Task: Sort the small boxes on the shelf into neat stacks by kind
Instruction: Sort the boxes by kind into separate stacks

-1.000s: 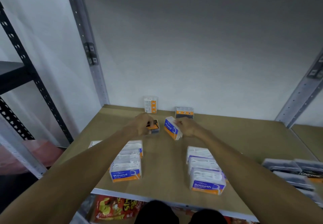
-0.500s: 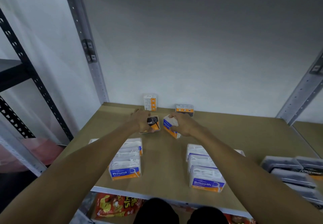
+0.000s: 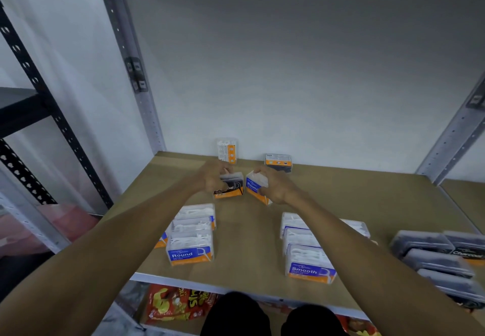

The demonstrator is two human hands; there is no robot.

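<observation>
Labels: left hand [image 3: 210,178] holds black "…oal" box [image 3: 231,188], right hand [image 3: 278,188] "Round" box [image 3: 253,185].

Round boxes [image 3: 190,253] — 4+ | Smooth boxes [image 3: 311,270] — 3+ | Charcoal boxes [image 3: 422,244]: 5+ | kind-unclear boxes [image 3: 227,150]: 2

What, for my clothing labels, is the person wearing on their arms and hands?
Nothing visible: the left arm and right arm are bare, with no sleeve in view, and the left hand and right hand show no glove, watch or band.
</observation>
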